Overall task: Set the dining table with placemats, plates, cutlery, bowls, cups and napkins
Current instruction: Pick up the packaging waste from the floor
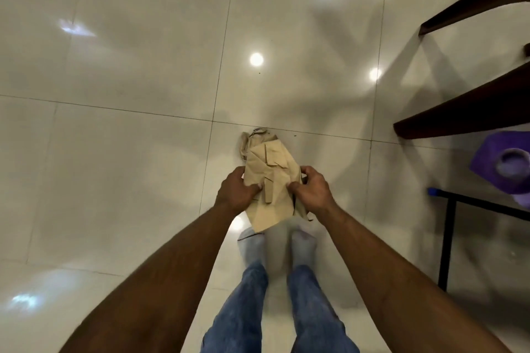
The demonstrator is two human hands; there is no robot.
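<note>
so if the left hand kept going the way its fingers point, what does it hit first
Most likely the right hand. The left hand grips the bundle of beige folded napkins, its fingers pointing rightward across it toward the other hand; depth is hard to judge.

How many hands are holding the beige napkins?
2. The left hand grips the left side of the napkins; the right hand grips the right side. How many napkins the bundle holds cannot be told.
</note>
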